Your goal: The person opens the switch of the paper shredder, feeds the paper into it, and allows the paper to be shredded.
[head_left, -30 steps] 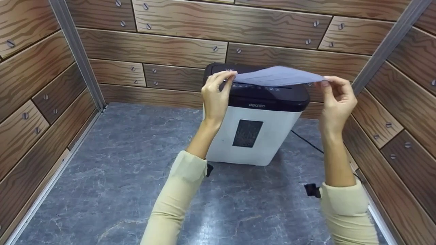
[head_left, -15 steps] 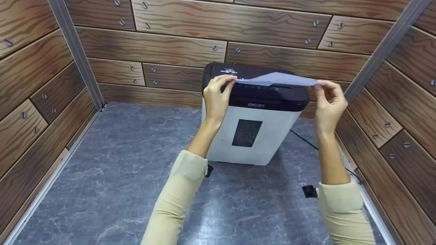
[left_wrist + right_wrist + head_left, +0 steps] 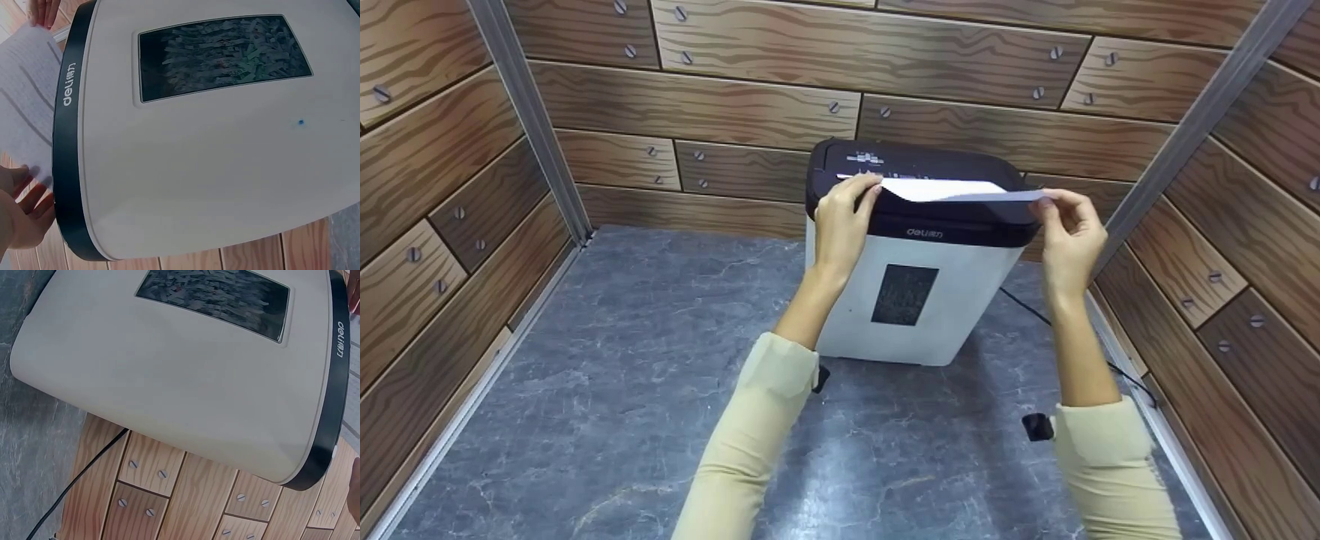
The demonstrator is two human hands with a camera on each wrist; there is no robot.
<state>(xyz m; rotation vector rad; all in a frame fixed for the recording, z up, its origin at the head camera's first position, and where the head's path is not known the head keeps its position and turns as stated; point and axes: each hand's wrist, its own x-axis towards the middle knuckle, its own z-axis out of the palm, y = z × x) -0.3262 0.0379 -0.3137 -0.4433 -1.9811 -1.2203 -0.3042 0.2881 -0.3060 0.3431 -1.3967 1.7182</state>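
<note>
A sheet of paper [image 3: 945,190] stretches between both hands over the dark top of a white paper shredder [image 3: 840,300]. My left hand [image 3: 844,225] pinches the sheet's left end between thumb and fingers. At the other end, my right hand [image 3: 1071,240] pinches the right corner beside the shredder's lid. In the left wrist view the paper [image 3: 28,84] shows faint print and creases and stands upright behind the lid's front band. The right wrist view catches only the edge of the right hand [image 3: 354,492]. Shredded strips show through the shredder's window [image 3: 905,294].
The shredder stands on a grey marbled surface [image 3: 622,360]. Wood-patterned panels [image 3: 735,105] wall it in at the back and both sides. A black power cord [image 3: 1027,306] runs from behind the shredder toward the right wall.
The sheet has come down toward the shredder's top and tipped, so its bright face shows. My right hand has moved left and lower; the left hand has dipped slightly, still pinching the paper.
</note>
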